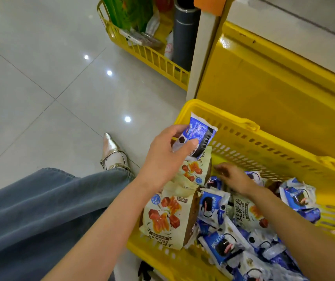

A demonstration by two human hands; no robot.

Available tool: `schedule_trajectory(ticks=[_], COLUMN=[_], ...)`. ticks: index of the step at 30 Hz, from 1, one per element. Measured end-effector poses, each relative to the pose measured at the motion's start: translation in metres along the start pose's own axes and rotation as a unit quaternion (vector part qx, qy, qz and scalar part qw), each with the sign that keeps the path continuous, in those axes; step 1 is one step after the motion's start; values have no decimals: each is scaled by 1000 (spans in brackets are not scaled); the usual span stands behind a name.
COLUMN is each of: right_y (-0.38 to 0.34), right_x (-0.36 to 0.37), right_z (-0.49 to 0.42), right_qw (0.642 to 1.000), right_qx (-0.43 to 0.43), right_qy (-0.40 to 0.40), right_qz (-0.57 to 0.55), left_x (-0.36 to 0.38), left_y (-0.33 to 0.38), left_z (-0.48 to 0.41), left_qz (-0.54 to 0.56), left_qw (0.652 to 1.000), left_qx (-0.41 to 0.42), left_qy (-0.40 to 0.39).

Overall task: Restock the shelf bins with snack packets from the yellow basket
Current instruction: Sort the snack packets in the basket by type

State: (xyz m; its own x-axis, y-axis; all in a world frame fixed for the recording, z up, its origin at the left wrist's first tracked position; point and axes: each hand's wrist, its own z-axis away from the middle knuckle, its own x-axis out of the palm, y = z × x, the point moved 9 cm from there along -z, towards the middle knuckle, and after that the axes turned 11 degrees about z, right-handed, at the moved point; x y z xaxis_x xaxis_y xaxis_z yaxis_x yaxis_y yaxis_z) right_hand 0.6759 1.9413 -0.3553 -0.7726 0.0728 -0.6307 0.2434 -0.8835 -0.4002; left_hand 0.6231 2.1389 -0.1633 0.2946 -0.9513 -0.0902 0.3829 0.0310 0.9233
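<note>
The left hand is up over the near edge of the yellow basket. Its fingers and thumb are curled round a blue packet and hold it by one end, so the other end sticks up in the air. The right hand is down inside the basket, among more blue packets. Its fingers bend down into the pile. I cannot tell if it has one yet.

The basket sits on the floor, right by the yellow foot of the shelf. It has lots of packets left in it, so I think the job is far from done. Two big cream packets lie along the side near the left hand.

The step now looks like picking up packets to carry to the shelf. To do it well, pinch one blue packet by its flat edge, not the puffy middle, so the snack inside does not get crushed. Lift it straight up, so the others do not slide out over the side. Pass it to the left hand and stack it flat on the one held there, facing the same way. Do not take too many, as shiny packets slip. A yellow bin sits farther off by the shelf post, well apart from the basket.
</note>
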Motion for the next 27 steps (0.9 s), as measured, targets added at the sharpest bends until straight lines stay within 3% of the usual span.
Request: schedule_trajectory(ticks=[3,6,11,16,21,27], right_y=[-4,-10,-11,-8,-7,-5], right_x=[26,28,27,18,-8,-67], right_z=[-17,-22,-25,-20,3,68], right_qw=[997,983,962,959,978,991], right_qx=[-15,-44,-54,-35,-46,-48], right_qy=[-56,-46,-93,-134,-73,79], right_qz=[58,172,252,247,192,94], left_x=[-1,1,3,-3,5,41], left_y=[-4,-6,-5,-6,1,13], left_z=[-1,-1,-1,0,4,32], left_qz=[-16,-19,-21,-28,-26,6], left_qw=[1000,1000,1000,999,998,998], left_qx=[-1,2,9,22,42,64], left_qy=[2,-5,-14,11,25,-27])
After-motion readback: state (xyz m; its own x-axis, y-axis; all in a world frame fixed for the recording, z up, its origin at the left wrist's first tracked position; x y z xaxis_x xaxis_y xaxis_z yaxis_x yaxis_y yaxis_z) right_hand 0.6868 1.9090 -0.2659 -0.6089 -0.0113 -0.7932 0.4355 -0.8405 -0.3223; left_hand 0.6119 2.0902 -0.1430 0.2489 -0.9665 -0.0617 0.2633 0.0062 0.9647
